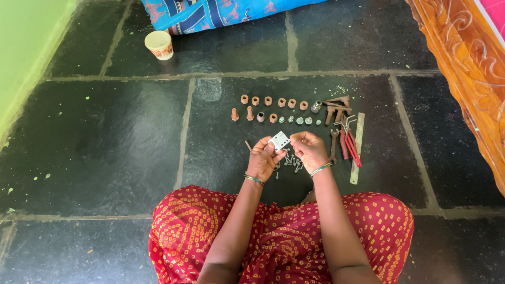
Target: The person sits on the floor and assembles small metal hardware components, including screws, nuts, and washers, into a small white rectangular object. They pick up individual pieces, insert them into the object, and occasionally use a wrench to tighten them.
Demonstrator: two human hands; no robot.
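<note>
I sit on a dark stone floor. My left hand (264,158) and my right hand (309,149) are raised together over the floor, both pinching a small white rectangular plate with holes (279,141). The left holds its lower left side, the right its right edge. Below the hands lies a loose pile of small screws (292,163). Whether my right fingers also hold a screw, I cannot tell.
Two rows of small copper-coloured fittings (273,101) and metal nuts (300,120) lie beyond the hands. To the right are rusty pipe pieces (336,107), a spanner (333,145), red-handled pliers (349,144) and a steel ruler (357,148). A paper cup (159,44) and blue cloth (210,13) lie farther back.
</note>
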